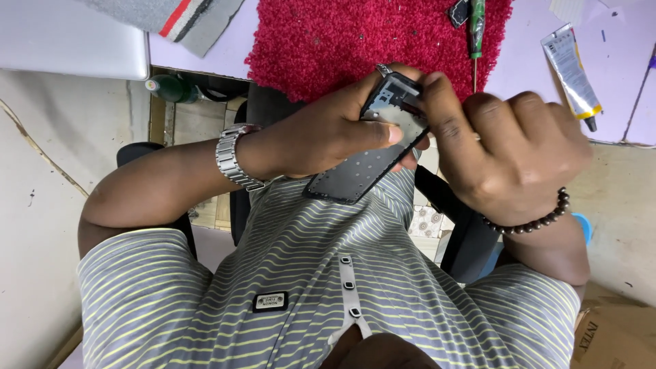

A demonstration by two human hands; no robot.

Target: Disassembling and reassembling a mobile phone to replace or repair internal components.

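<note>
My left hand (321, 133), with a metal watch on its wrist, is shut on a dark opened phone (365, 167) held over my lap, thumb along its edge. The phone's back is off and its inner frame shows at the upper end. My right hand (509, 154), wearing a bead bracelet, rests its thumb and fingertips on that upper end of the phone. Whether it holds a small tool I cannot tell.
A red fluffy mat (355, 37) lies on the lilac desk ahead, with a green-handled screwdriver (476, 31) on its right side. A glue tube (571, 68) lies further right. A white flat device (68, 34), grey cloth (171, 17), green bottle (171, 87) and cardboard box (615, 335) surround me.
</note>
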